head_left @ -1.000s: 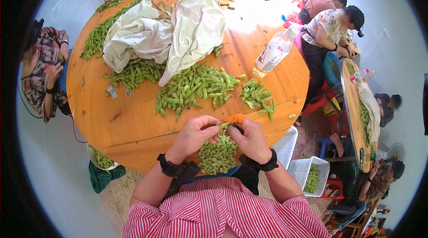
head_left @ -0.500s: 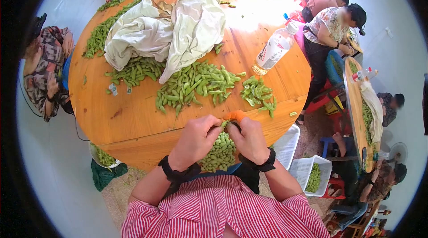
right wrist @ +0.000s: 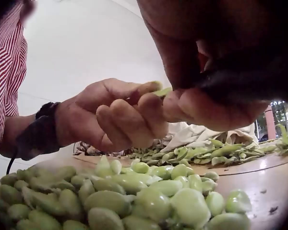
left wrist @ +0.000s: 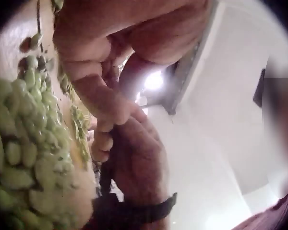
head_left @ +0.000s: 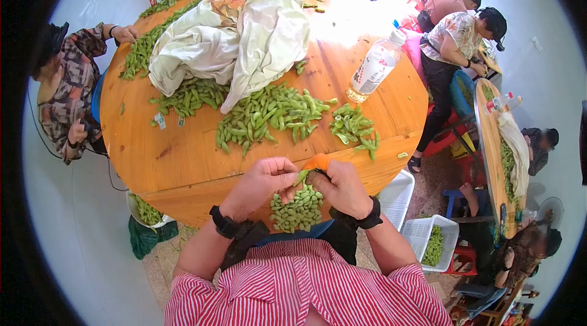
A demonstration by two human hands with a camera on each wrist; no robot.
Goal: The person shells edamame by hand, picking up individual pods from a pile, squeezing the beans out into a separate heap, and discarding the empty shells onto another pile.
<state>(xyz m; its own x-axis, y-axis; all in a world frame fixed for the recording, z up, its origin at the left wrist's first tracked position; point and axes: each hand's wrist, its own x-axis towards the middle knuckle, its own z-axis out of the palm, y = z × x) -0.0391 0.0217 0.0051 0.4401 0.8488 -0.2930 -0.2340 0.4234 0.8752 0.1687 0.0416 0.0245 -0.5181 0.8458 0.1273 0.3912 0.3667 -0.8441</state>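
Pod point(head_left: 302, 175), green, one: at the dial's centre, head view, 12 pointing away from the wearer, held above the table's point(head_left: 177, 155) near edge. Handling, by judgement: very light, skin pliable but tough, perhaps slick if damp, contents easily bruised; best taken by fingertips at its ends or along the seam. Left hand point(head_left: 262, 184), 9 o'clock: thumb and forefinger pinched on the pod's near end, fingers bent. Right hand point(head_left: 343, 186), 3 o'clock: thumb and forefinger closed on the other end; orange cover point(head_left: 318, 161) on a finger; spread of its remaining fingers cannot be told. Obstruction: the fingertips themselves hide much of the pod. Beans point(head_left: 298, 211), shelled, heaped: 6 o'clock, just below the hands. Pod pile point(head_left: 269, 113): 11 o'clock. Small heap point(head_left: 354, 127): between 1 and 2. Bottle point(head_left: 374, 69), tilted in this view: 1 o'clock, beyond that heap. Cloth point(head_left: 211, 45), pale, crumpled: 11 o'clock, over part of the pile. Crate point(head_left: 449, 246), white, with green contents: 4 o'clock, off the table.
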